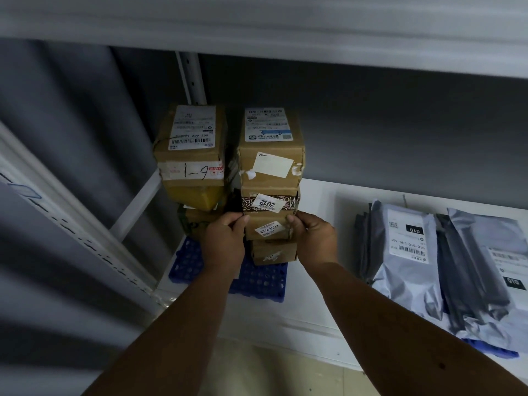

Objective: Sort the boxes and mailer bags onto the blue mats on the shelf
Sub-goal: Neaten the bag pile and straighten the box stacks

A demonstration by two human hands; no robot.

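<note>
Two stacks of cardboard boxes stand on a blue mat [258, 281] at the left end of the white shelf. My left hand [224, 241] and right hand [313, 238] grip the two sides of a small brown box [268, 227] labelled 43-2-4202, in the middle of the right stack. Above it sit a box with a 2012 sticker [270, 202] and a larger box [271, 150]. One more small box [274, 252] lies under it. The left stack is topped by a box marked 1-6 [191, 147]. Grey mailer bags [408, 247] lie on a second blue mat [491, 348] to the right.
A white shelf upright [192, 78] stands behind the boxes, and a slanted frame rail [57, 201] runs along the left. The shelf board above [285, 38] hangs low over the stacks. A bare strip of white shelf [323, 224] separates the boxes from the bags.
</note>
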